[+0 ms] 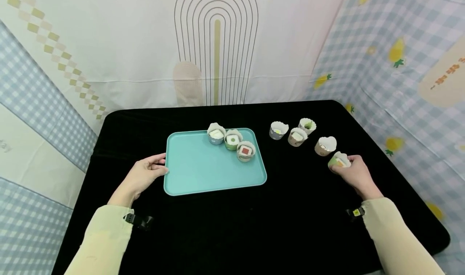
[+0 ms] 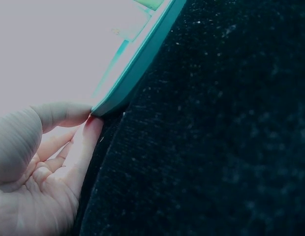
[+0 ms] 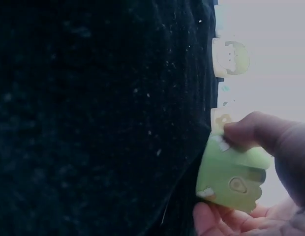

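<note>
My left hand (image 1: 141, 176) pinches the left rim of a light blue-green tray (image 1: 196, 166) between thumb and fingers, as the left wrist view shows close up. Three paper baking cups stand at the tray's back right: a blue one (image 1: 216, 134), a green one (image 1: 232, 141) and a pale one (image 1: 245, 152), each with a small white piece inside. On the right, my right hand (image 1: 357, 174) grips a green paper baking cup (image 3: 231, 177) with small avocado prints, thumb on one side and fingers on the other. Something white and orange (image 1: 339, 163) shows inside it.
Other baking cups stand on the black cloth (image 1: 236, 226) between tray and right hand: a grey-blue cup (image 1: 277, 132), a brown cup (image 1: 296, 138), a white-rimmed cup (image 1: 307, 126) and a tan cup (image 1: 324, 146). Patterned fabric (image 1: 138, 45) hangs behind the table.
</note>
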Demonstrator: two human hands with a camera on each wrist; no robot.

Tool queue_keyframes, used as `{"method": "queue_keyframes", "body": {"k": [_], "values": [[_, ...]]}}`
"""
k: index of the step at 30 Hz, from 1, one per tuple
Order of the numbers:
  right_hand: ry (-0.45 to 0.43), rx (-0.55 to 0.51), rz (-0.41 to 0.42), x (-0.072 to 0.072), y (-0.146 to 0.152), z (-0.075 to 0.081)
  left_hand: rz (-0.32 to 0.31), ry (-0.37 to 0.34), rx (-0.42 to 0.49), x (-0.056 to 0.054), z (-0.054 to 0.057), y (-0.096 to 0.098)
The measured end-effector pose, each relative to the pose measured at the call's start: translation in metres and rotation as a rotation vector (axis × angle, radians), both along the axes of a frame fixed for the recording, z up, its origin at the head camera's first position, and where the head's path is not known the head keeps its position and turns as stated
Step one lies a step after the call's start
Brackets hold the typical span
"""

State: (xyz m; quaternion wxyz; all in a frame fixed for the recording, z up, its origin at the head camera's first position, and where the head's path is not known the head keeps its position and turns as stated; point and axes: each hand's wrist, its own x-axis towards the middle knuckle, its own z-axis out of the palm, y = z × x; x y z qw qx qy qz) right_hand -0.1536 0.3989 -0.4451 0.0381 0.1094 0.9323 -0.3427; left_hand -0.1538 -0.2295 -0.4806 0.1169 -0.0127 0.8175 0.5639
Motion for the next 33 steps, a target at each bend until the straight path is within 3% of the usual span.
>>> {"method": "queue_keyframes", "body": {"k": [5, 14, 24, 33], "values": [[0.037, 0.023, 0.026, 0.0, -0.009, 0.005, 0.003, -0.006, -0.007, 0.0, -0.002, -0.002], [0.122, 0.069, 0.166, -0.004, -0.044, 0.016, -0.006, -0.012, -0.006, 0.0, -0.002, -0.004], [0.157, 0.005, 0.315, -0.012, -0.12, 0.019, -0.009, -0.006, -0.004, -0.002, -0.002, -0.001], [0.231, -0.1, 0.453, -0.005, -0.199, 0.016, -0.002, -0.011, -0.009, 0.0, -0.001, 0.001]]}}
